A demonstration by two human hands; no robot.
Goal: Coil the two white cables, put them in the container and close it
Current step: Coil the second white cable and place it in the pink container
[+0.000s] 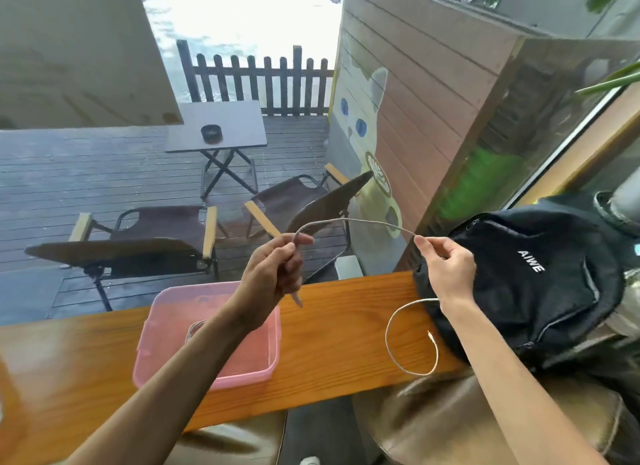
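Observation:
A white cable (353, 221) arches in the air between my two hands. My left hand (273, 270) grips one end of it above the container, with the plug poking out below the fist. My right hand (446, 267) pinches the cable further along; the rest hangs down and loops over the wooden counter (329, 329), its free plug near the bag. The pink translucent container (162, 322) stands open on the counter, below my left forearm. A second coiled cable (194, 328) lies inside it, partly hidden by my arm. No lid is in view.
A black backpack (530, 284) lies on the counter's right end, touching the hanging loop. Beyond the glass are folding chairs (152, 236) and a small table (221, 125) on a wooden deck. Brown stools (433, 423) sit below the counter's near edge.

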